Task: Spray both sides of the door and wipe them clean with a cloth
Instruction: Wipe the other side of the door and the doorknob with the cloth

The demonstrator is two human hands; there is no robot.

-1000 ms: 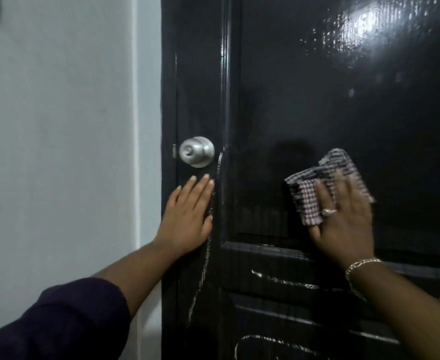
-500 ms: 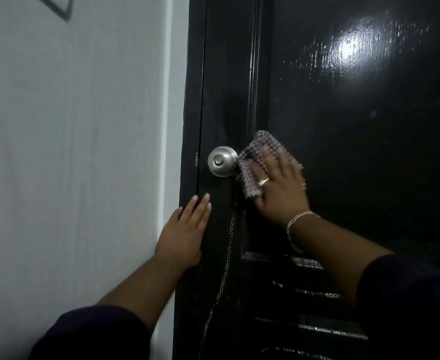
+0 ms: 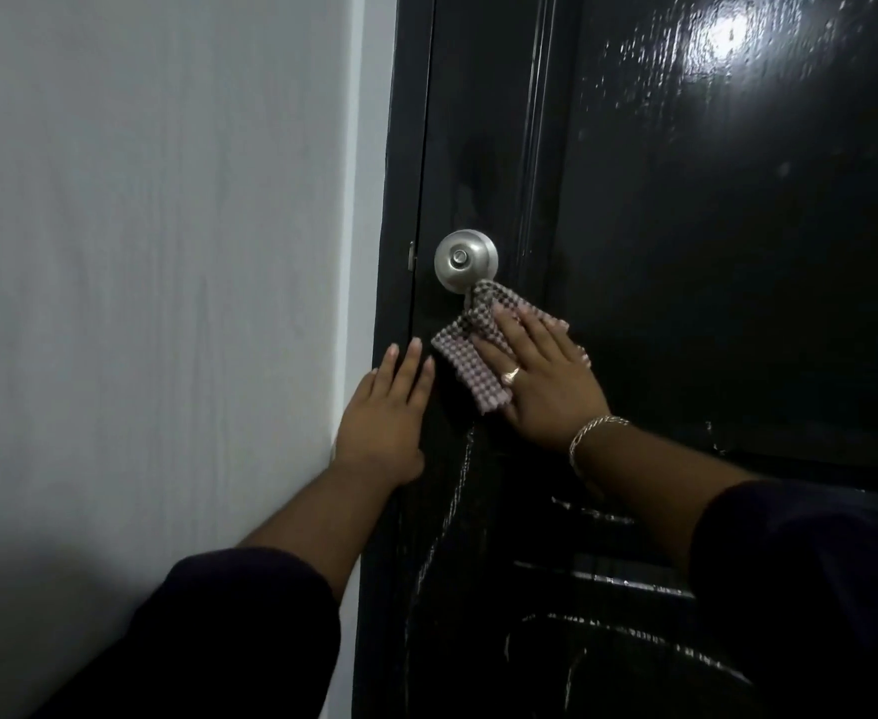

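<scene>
While the left hand lies flat and spread on the black door below the knob, the right hand presses a checked cloth flat just under that knob.

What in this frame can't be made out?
Head view only:
- Door: top, bottom and right side cut off by the frame; its other side is hidden.
- Surface under the cloth is covered by it and the right hand.
- Spray bottle: not in view.
- Left hand: palm contact is hidden by the hand itself.
</scene>
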